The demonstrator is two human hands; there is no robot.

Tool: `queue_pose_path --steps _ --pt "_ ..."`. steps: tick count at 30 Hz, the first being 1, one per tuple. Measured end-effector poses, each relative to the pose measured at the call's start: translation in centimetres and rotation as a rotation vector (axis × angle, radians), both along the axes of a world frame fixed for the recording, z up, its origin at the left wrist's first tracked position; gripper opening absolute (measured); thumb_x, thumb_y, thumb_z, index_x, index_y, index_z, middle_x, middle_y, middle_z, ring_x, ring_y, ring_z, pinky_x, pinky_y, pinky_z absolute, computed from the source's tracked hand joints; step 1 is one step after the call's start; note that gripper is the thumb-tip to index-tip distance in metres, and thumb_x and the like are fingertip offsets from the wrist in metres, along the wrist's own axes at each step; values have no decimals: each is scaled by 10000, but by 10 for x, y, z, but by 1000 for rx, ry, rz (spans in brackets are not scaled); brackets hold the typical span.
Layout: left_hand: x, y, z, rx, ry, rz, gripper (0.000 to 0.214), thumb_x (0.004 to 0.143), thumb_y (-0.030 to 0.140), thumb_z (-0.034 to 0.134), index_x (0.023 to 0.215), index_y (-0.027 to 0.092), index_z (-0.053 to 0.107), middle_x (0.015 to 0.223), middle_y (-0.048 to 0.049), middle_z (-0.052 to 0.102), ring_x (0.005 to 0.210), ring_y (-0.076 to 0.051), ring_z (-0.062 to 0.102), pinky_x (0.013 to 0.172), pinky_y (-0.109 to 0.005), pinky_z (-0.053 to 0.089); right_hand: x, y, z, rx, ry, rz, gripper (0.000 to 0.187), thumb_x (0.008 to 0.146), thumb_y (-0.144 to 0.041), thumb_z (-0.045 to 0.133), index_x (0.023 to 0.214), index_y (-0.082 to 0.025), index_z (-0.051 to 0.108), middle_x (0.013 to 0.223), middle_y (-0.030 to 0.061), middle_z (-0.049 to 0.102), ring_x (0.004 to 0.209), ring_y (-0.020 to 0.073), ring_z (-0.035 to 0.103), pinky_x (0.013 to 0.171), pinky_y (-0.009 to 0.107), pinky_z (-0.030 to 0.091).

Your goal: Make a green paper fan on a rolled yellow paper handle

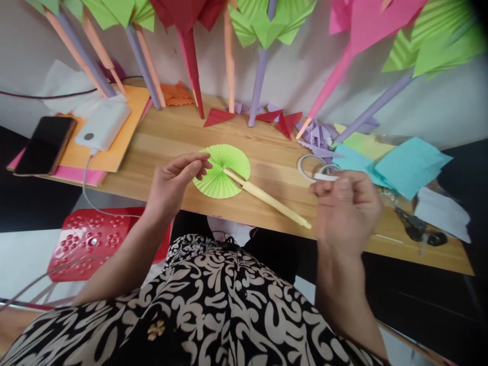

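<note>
My left hand (175, 178) is closed in a pinch at the left edge of a pleated lime-green paper disc (219, 185); anything between the fingertips is too small to make out. On the table, a pale yellow rolled-paper stick (272, 203) lies slanting, its thin end over the disc's centre. To the right, my right hand (348, 203) grips a small roll of white tape (326, 177) between thumb and fingers. Another tape ring (302, 168) is just behind it on the wood.
Paper flowers on rolled stems, such as a red one (190, 66), lean against the wall behind the table (160, 152). Blue paper sheets (412, 165) and black-handled scissors (415, 229) are at right. A phone (46, 145) and a cabled white power bank (102, 124) lie left. Below is a red stool (91, 244).
</note>
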State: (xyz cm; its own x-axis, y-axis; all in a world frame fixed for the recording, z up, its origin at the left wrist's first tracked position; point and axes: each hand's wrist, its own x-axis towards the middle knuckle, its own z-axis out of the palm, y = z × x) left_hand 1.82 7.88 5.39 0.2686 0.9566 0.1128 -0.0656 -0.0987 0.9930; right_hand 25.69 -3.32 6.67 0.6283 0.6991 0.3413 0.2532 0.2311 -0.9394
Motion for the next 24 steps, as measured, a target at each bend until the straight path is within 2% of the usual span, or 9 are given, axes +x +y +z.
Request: queue_pose_path --steps 2,4,8,11,15,19,24 --pt "-5 12 1 142 177 -43 161 879 295 678 959 207 787 918 -49 754 837 -148 661 819 -286 511 7 -1 -8 -3 9 -23 138 940 -361 607 855 -253 616 699 -32 609 650 137 591 730 316 520" --pt "-4 24 0 321 353 -100 156 889 275 656 941 202 784 957 -58 752 912 -177 674 871 -314 508 7 -2 -18 -91 -76 3 142 970 -358 562 982 -242 643 737 -20 672 666 142 628 731 319 534" --pt "0 47 -14 658 677 -122 203 930 255 587 1020 192 757 1061 -79 740 1010 -222 660 903 -370 494 -4 -3 -39 -293 -473 56 410 957 -341 569 1355 -247 536 946 21 759 866 198 713 852 393 560" --pt "4 61 -30 803 847 -178 209 954 254 556 993 183 748 1048 -86 738 991 -237 651 884 -386 480 -10 1 -50 -416 -746 161 550 940 -337 589 1463 -254 442 1095 54 750 1006 236 698 886 417 559" --pt "15 65 -39 908 952 -261 243 986 278 524 938 177 740 1004 -90 729 947 -243 630 839 -383 455 -12 13 -54 -421 -857 216 599 954 -306 556 1516 -240 362 1128 70 737 1039 250 680 878 419 561" --pt "27 64 -31 956 972 -321 247 989 294 531 904 177 732 928 -84 711 903 -240 606 800 -374 425 -13 25 -50 -449 -891 236 605 950 -271 550 1522 -263 354 1082 56 740 991 250 681 847 408 558" --pt "25 62 -27 999 880 -408 216 981 341 561 935 203 720 933 -64 702 880 -211 597 786 -358 402 -13 28 -53 -492 -919 324 648 933 -246 571 1537 -239 337 1078 63 740 1000 260 669 845 409 548"
